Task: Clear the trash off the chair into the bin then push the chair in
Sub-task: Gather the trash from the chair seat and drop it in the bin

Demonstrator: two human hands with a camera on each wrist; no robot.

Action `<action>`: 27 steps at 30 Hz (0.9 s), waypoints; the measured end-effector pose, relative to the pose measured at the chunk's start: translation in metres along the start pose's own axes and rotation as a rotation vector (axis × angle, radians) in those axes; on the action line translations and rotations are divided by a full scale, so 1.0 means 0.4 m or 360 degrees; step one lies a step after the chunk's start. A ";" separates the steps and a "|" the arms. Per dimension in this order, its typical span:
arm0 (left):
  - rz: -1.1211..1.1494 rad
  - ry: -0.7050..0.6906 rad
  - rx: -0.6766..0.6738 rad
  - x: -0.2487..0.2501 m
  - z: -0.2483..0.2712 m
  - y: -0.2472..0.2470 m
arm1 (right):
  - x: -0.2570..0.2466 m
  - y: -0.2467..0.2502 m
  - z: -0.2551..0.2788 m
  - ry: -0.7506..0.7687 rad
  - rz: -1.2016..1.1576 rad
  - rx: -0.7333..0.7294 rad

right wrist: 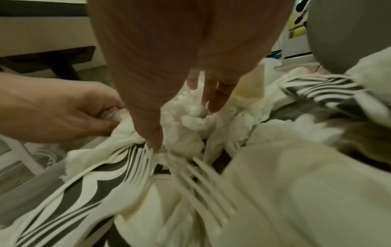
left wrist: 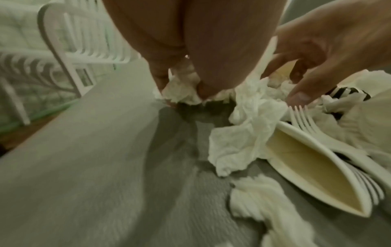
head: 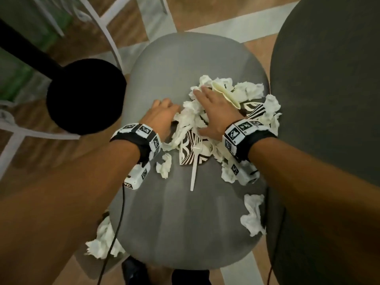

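A grey chair seat (head: 185,64) carries a heap of crumpled white tissues (head: 191,118), black-and-white striped paper cups (head: 186,149), a cream folded paper plate (head: 226,93) and a white plastic fork (head: 194,169). My left hand (head: 164,109) is at the heap's left edge, its fingers curled round a tissue wad (left wrist: 182,90). My right hand (head: 209,108) lies spread over the top of the heap with straight fingers pressing on tissues (right wrist: 190,113). The fork's tines (left wrist: 304,123) lie just below the right thumb.
Loose tissues lie on the seat at the left (head: 164,165) and right edge (head: 254,217), and one hangs off the front left (head: 102,241). A black round object (head: 86,95) stands left of the seat. A dark grey round surface (head: 329,99) borders the right. White chair frames (head: 102,23) stand behind.
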State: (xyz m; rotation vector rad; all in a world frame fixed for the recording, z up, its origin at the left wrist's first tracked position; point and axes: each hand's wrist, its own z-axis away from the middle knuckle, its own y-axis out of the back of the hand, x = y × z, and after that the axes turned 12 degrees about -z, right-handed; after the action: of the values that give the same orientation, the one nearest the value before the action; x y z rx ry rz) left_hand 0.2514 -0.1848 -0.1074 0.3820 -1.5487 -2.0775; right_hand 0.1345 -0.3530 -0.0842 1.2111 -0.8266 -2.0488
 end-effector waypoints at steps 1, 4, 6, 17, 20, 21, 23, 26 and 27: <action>0.0057 0.0024 0.0052 -0.001 0.006 -0.006 | -0.007 -0.008 -0.013 0.0007 -0.0027 -0.0037; 0.0214 0.0157 0.0164 0.003 0.027 -0.018 | -0.021 -0.033 -0.046 -0.0015 -0.0086 -0.0028; 0.0325 0.0227 0.0132 0.014 0.048 -0.024 | -0.019 -0.042 -0.055 0.0013 0.0033 0.0025; 0.0491 0.0229 0.0282 0.019 0.120 -0.023 | -0.089 -0.040 0.022 -0.0007 -0.0342 0.0392; 0.0560 0.0196 0.0285 0.030 0.145 0.003 | -0.118 -0.044 0.051 -0.0048 -0.0438 0.0397; 0.0574 0.0189 0.0293 0.033 0.154 0.009 | -0.121 -0.048 0.058 -0.0053 -0.0428 0.0387; 0.0532 0.0156 0.0353 0.036 0.170 0.019 | -0.125 -0.054 0.067 -0.0088 -0.0481 0.0404; 0.0449 -0.0008 0.0438 0.049 0.203 0.032 | -0.149 -0.061 0.092 -0.0128 -0.0661 0.0493; 0.0483 -0.0053 0.0429 0.058 0.218 0.036 | -0.159 -0.066 0.103 -0.0180 -0.0730 0.0534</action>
State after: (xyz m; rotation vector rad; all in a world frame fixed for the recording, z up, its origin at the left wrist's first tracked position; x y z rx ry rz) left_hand 0.1911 -0.1308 -0.0650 0.1924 -1.7891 -1.6591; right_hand 0.1175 -0.2799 -0.0558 1.5977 -1.0539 -2.4277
